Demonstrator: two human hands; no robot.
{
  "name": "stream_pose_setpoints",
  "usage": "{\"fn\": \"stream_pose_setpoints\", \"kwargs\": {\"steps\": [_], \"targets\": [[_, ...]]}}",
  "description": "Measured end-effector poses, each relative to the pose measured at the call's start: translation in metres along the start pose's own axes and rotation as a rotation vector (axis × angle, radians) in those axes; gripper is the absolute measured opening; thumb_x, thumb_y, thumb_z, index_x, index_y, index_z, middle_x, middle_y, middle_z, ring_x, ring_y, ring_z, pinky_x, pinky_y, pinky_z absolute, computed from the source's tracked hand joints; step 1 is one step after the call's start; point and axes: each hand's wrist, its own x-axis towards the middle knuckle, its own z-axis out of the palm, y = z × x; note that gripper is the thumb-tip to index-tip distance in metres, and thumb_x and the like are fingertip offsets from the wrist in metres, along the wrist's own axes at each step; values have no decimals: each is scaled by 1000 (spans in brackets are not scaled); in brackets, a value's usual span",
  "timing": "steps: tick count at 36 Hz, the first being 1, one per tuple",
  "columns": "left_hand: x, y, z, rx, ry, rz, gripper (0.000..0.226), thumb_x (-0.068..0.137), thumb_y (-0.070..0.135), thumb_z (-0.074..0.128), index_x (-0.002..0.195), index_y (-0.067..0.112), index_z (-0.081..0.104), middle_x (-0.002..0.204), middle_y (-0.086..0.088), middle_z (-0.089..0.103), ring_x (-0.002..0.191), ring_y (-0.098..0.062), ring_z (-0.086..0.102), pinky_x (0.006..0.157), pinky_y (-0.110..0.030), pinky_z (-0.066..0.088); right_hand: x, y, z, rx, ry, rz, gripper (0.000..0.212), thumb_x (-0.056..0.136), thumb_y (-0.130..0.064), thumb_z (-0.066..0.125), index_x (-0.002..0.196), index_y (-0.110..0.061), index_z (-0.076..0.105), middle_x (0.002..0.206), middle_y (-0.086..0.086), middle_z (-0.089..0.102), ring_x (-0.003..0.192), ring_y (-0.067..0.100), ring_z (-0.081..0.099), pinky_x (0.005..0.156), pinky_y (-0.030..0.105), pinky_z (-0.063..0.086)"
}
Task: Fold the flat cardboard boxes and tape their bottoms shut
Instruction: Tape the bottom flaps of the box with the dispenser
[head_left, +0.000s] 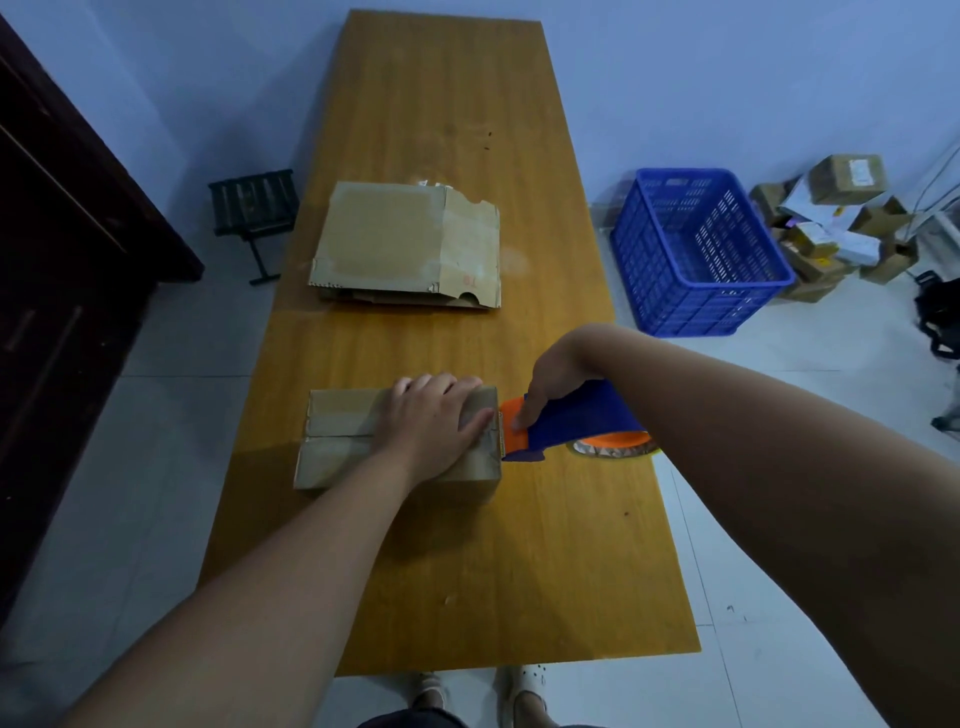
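"Box (353, 441) position?"
"Toward surface (519, 571) left edge; left hand (431, 421) presses its top, fingers straight."
"Handling?"
"Light, stiff, probably slides. Right hand (550, 384) fingers wrap tape dispenser (576, 421) at seam end."

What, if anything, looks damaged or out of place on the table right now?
The top sheet of the flat cardboard stack, farther up the table, looks worn: its upper right edge is ragged and torn, and a rounded notch is missing from its near edge. The folded box under the left hand looks intact.
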Motion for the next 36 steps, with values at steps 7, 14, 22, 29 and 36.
{"fn": "stream_pose_setpoints", "kwargs": {"steps": [7,14,22,29,36], "targets": [[0,-2,0,-7,-7,8,51,95,57,29,134,28,45,123,5,56,112,-14,49,100,-36,29,0,-9,4,-7,-1,11,37,91,-47,57,106,-14,51,93,4,57,82,21,55,65,31,43],[-1,-2,-1,29,-1,25,51,95,57,27,133,28,45,122,4,57,109,-15,51,96,-35,32,-3,-16,13,-8,56,32,39,94,-44,54,113,-12,43,90,5,52,80,22,51,63,31,41],[0,2,-5,0,-69,-28,50,96,55,26,139,30,37,133,5,48,120,-15,42,103,-36,24,30,13,70,-93,215,245,38,92,-40,51,120,-13,50,103,8,52,91,26,53,72,36,45],[9,13,-13,56,-223,-135,72,79,79,32,131,29,37,131,1,45,123,-22,39,108,-45,18,36,33,76,125,424,251,50,88,-58,50,110,-13,52,83,5,51,85,25,56,65,33,43],[13,44,-11,48,-278,-351,74,78,64,49,137,23,33,140,-8,37,133,-30,28,113,-56,1,30,33,85,320,609,209,69,84,-67,50,122,-9,43,94,7,56,83,25,57,62,32,45]]}}
